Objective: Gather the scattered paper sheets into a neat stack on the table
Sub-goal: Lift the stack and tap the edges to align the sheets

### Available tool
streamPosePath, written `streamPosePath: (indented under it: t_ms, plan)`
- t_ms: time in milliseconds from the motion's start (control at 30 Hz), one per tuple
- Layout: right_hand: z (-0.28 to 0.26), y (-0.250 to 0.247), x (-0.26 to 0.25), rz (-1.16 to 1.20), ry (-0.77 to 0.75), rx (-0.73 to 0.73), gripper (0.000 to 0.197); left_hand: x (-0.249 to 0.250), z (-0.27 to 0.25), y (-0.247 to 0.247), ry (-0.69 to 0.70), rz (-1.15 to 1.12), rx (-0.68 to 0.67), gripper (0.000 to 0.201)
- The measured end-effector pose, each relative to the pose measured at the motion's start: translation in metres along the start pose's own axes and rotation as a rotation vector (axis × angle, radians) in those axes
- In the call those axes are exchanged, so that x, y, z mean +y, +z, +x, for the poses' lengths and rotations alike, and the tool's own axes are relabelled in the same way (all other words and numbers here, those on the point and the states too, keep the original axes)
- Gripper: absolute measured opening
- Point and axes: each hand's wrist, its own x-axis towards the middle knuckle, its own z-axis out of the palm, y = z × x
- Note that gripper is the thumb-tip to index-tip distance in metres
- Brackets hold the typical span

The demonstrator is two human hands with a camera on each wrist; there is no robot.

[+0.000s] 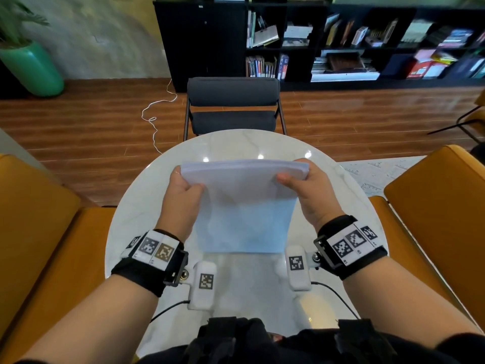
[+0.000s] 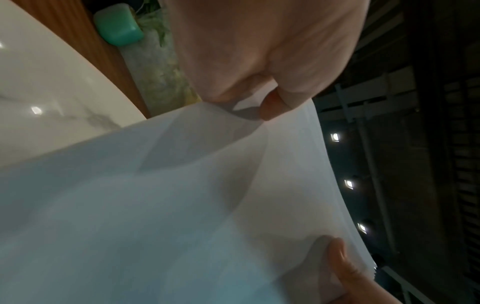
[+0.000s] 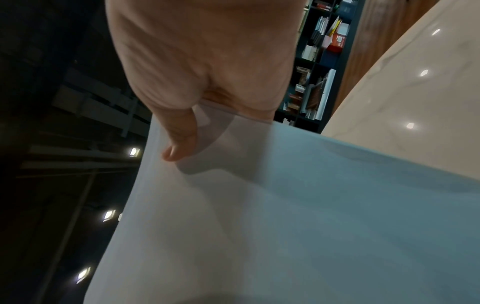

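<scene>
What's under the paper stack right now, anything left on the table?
The paper stack is held upright by the left hand and right hand, its bottom edge at the white marble table. Only bare marble shows around it; the part behind the sheets is hidden.

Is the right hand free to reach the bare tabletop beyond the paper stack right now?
Probably not without letting go: the right hand pinches the paper stack's top corner, as the left hand does opposite. The table beyond looks unobstructed.
</scene>
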Motion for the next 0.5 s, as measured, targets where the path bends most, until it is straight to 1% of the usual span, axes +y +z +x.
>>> streamPosePath:
  t_ms: [67, 133, 200, 267, 300, 333, 367, 400, 433, 467, 500]
  plan:
    - [-0.003, 0.0, 0.003, -0.016, 0.01, -0.004, 0.021, -0.003, -0.004, 0.002, -0.001, -0.001, -0.01, 0.041]
    - [-0.008, 0.0, 0.014, -0.02, 0.068, 0.014, 0.021, -0.012, -0.011, 0.007, -0.028, 0.035, -0.026, 0.044]
    - [-0.01, 0.0, 0.02, -0.064, 0.109, 0.055, 0.025, -0.018, -0.013, 0.011, -0.019, 0.088, -0.011, 0.039]
    - [-0.007, 0.0, 0.015, -0.173, 0.075, 0.11, 0.031, -0.011, -0.011, 0.013, 0.028, 0.131, 0.04, 0.031]
    - [-0.004, 0.0, 0.009, -0.253, 0.019, 0.152, 0.035, -0.006, -0.008, 0.013, 0.059, 0.15, 0.057, 0.027]
    - [-0.003, 0.001, 0.0, -0.34, -0.071, 0.188, 0.041, 0.0, -0.006, 0.012, 0.096, 0.185, 0.064, 0.024]
    - [-0.002, 0.003, -0.009, -0.437, -0.197, 0.206, 0.048, 0.006, -0.004, 0.012, 0.155, 0.237, 0.062, 0.021]
    - [0.0, 0.005, -0.017, -0.558, -0.34, 0.188, 0.054, 0.012, -0.003, 0.012, 0.219, 0.316, 0.054, 0.019]
    - [0.001, 0.009, -0.023, -0.732, -0.46, 0.134, 0.057, 0.018, -0.002, 0.014, 0.286, 0.409, 0.039, 0.019]
    - [0.001, 0.015, -0.027, -0.915, -0.52, 0.067, 0.052, 0.024, -0.001, 0.016, 0.347, 0.5, 0.018, 0.019]
    - [0.0, 0.022, -0.031, -1.046, -0.508, -0.003, 0.039, 0.028, -0.001, 0.019, 0.398, 0.573, -0.002, 0.019]
